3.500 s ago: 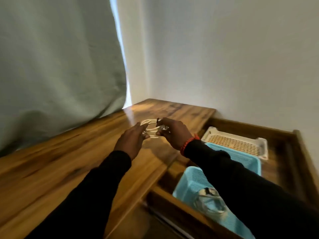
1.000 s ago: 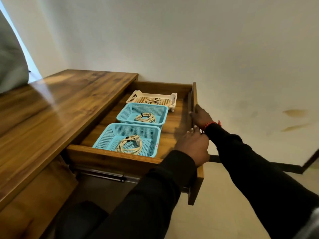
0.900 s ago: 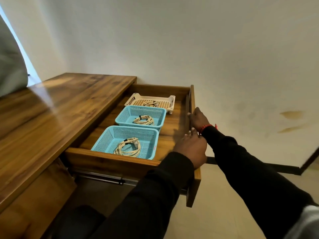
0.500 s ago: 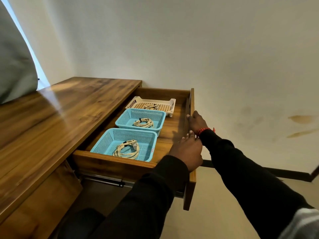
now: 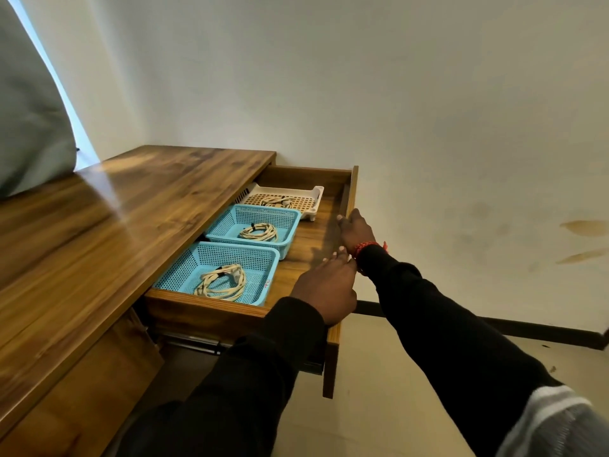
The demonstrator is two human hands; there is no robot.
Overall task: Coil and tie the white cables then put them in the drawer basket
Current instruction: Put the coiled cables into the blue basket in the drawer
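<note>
Both hands sit on the front panel of the open drawer [image 5: 341,328]. Left hand [image 5: 326,288], nearer, lies over the panel's top edge with its fingers bent round it. Right hand [image 5: 354,230], farther along at about 1 o'clock from the left, also clasps that edge; a red bracelet [image 5: 365,248] rings its wrist.

Inside the drawer three containers line up in a row running from about 7 o'clock toward 1 o'clock. Near blue basket [image 5: 184,275]: one coiled white cable [image 5: 220,282], a flattened oval loop, cream-coloured, bound by a dark tie on its upper side; long axis roughly 8 to 2 o'clock. Middle blue basket [image 5: 290,225], touching the first: a second coiled cable [image 5: 258,231], smaller oval, dark tie at its left end, long axis near 9 to 3. Far white tray [image 5: 316,196]: a third coil [image 5: 276,201], details too small to tell.

Wooden desk top [image 5: 115,225] lies at 9 o'clock of the drawer.
</note>
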